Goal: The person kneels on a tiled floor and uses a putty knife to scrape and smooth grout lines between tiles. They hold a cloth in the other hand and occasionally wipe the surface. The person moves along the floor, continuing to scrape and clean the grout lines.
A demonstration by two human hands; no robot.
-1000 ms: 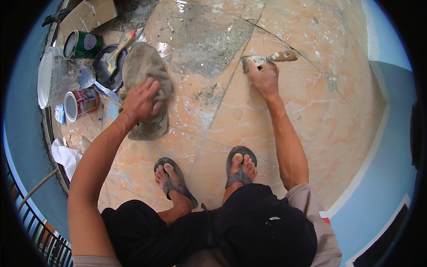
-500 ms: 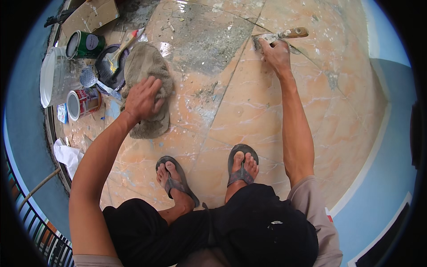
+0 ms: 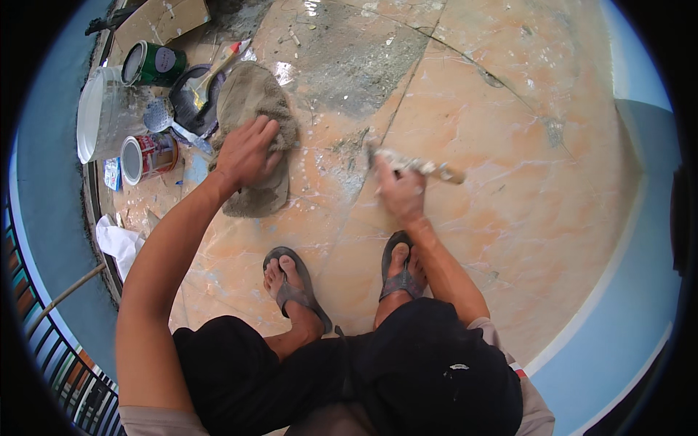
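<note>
My left hand [image 3: 246, 156] rests with bent fingers on a bunched grey-brown rag [image 3: 247, 91] lying on the tiled floor. In front of my right foot, my right hand [image 3: 404, 195] is closed around a scraper [image 3: 425, 166], blurred by motion. Its paint-spattered wooden handle points right, and the blade end points left toward a dirty grey patch on the tiles. I cannot tell whether the blade touches the floor.
Left of the rag are a purple-black paint tray [image 3: 190, 102] with a brush [image 3: 217, 71], a slotted spoon [image 3: 161, 116], a green can [image 3: 154, 64], a red-white can [image 3: 149, 158] and a clear bucket [image 3: 102, 116]. Blue walls [image 3: 632, 254] flank the tiles.
My right hand has drawn the scraper back toward my feet and to the left. My left hand stays on the rag. The whole view has shifted slightly.
</note>
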